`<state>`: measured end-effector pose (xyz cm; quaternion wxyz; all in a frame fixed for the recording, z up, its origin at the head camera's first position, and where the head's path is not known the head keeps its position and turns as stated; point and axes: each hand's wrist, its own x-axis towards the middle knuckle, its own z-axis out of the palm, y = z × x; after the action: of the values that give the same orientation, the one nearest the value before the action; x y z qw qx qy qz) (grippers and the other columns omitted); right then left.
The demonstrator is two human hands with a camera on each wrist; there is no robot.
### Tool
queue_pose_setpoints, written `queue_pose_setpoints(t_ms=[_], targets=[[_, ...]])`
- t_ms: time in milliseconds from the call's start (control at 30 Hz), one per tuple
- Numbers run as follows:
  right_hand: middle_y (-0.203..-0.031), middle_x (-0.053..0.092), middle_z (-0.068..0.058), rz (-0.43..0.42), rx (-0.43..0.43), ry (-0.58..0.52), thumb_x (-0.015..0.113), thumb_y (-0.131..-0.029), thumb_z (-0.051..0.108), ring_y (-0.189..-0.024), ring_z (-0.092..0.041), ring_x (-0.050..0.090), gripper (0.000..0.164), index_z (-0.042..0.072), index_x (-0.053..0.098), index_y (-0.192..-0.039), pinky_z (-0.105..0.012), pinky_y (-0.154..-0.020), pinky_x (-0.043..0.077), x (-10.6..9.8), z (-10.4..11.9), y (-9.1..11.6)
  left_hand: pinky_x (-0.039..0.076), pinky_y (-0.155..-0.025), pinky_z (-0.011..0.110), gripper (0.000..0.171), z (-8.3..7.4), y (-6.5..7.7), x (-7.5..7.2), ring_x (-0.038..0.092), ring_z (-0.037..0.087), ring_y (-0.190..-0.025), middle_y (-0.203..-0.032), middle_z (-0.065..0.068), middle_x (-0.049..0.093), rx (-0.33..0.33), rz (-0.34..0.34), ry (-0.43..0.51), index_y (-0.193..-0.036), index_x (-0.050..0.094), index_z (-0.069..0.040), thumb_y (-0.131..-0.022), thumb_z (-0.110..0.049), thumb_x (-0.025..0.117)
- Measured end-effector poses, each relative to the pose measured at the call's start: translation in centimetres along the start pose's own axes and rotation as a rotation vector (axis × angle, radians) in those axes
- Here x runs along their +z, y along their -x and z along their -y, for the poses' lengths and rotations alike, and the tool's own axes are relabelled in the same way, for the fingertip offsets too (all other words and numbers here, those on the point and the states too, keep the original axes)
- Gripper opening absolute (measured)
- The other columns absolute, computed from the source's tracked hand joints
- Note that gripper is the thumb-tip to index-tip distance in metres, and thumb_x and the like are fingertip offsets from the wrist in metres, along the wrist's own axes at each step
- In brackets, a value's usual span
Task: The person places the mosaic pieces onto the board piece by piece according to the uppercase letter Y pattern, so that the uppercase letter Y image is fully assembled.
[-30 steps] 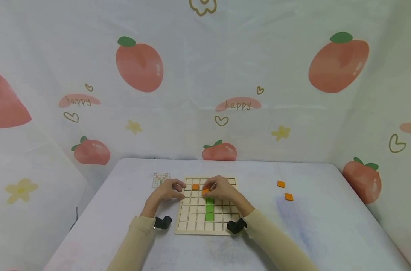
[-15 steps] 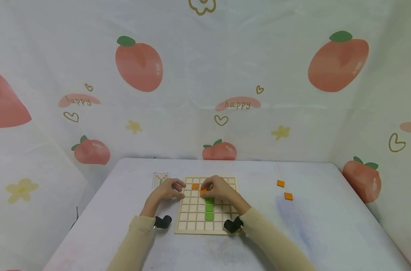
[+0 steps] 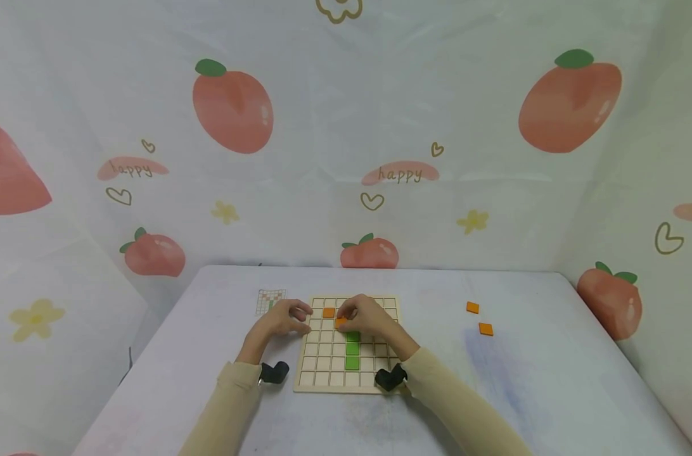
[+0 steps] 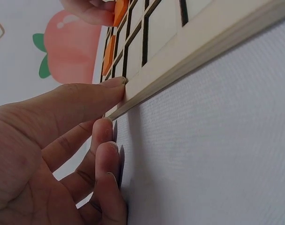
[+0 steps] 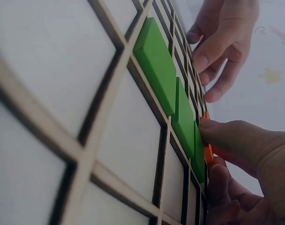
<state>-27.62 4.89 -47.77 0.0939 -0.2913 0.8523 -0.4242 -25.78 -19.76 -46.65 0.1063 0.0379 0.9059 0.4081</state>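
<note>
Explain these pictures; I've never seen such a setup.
No machine: just a person's bare left hand and right hand. The wide picture comes from a camera worn on the head; the close ones from one on each wrist. On the white table lies a gridded wooden board bearing three green tiles and one orange tile. Left of it is a small printed grid sheet; to the right lie two loose orange tiles. The right hand pinches another orange tile at the board; the left hand's thumb touches the board's edge.

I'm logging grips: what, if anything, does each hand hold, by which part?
Right hand: an orange tile, pinched by its edges. Left hand: thumb on the board rim; any grip is unclear.
</note>
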Motion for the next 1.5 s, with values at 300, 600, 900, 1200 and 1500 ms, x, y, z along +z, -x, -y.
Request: queue_pose_setpoints(t_ms=[300, 600, 900, 1200, 1500], targets=[[-0.093, 0.069, 0.004, 0.000, 0.030, 0.025, 0.085, -0.083, 0.011, -0.087, -0.014, 0.059, 0.016, 0.009, 0.076, -0.097, -0.035, -0.079, 0.049, 0.1, 0.2, -0.2, 0.049, -0.081, 0.042, 0.035, 0.1, -0.1, 0.0, 0.060, 0.022, -0.088, -0.093, 0.004, 0.066, -0.012, 0.004, -0.010, -0.108, 0.072, -0.005, -0.077, -0.002, 0.087], [-0.093, 0.068, 0.003, 0.012, 0.036, -0.016, 0.085, -0.083, 0.010, -0.086, -0.015, 0.057, 0.016, 0.008, 0.076, -0.096, -0.036, -0.079, 0.049, -0.1, 0.1, -0.2, 0.049, -0.080, 0.041, 0.035, 0.2, -0.2, 0.0, 0.060, 0.022, -0.088, -0.092, 0.004, 0.066, -0.007, 0.001, -0.016, -0.107, 0.072, -0.006, -0.076, -0.002, 0.087], [-0.096, 0.070, -0.002, 0.013, -0.029, -0.104, 0.084, -0.084, 0.009, -0.086, -0.015, 0.061, 0.018, 0.003, 0.076, -0.099, -0.032, -0.076, 0.052, -0.9, -0.3, 0.3, 0.049, -0.081, 0.042, 0.035, 0.2, -0.2, 0.0, 0.061, 0.022, -0.089, -0.092, 0.003, 0.066, -0.011, 0.003, -0.029, -0.107, 0.073, -0.007, -0.076, -0.003, 0.088], [-0.099, 0.071, -0.005, 0.006, -0.109, -0.148, 0.076, -0.090, 0.007, -0.091, -0.021, 0.063, 0.016, -0.002, 0.074, -0.103, -0.037, -0.082, 0.052, -2.4, -1.2, 1.7, 0.049, -0.080, 0.041, 0.036, 0.1, -0.1, 0.1, 0.059, 0.022, -0.088, -0.092, 0.004, 0.065, -0.013, -0.003, -0.030, -0.108, 0.072, -0.006, -0.075, -0.002, 0.088], [-0.096, 0.070, -0.001, 0.002, -0.063, -0.133, 0.076, -0.091, 0.011, -0.085, -0.018, 0.064, 0.015, 0.002, 0.075, -0.104, -0.036, -0.077, 0.053, -4.3, -2.4, 3.8, 0.049, -0.079, 0.040, 0.036, -0.1, 0.0, 0.0, 0.059, 0.022, -0.087, -0.093, 0.004, 0.065, -0.017, -0.007, -0.036, -0.108, 0.072, -0.006, -0.075, -0.002, 0.087]])
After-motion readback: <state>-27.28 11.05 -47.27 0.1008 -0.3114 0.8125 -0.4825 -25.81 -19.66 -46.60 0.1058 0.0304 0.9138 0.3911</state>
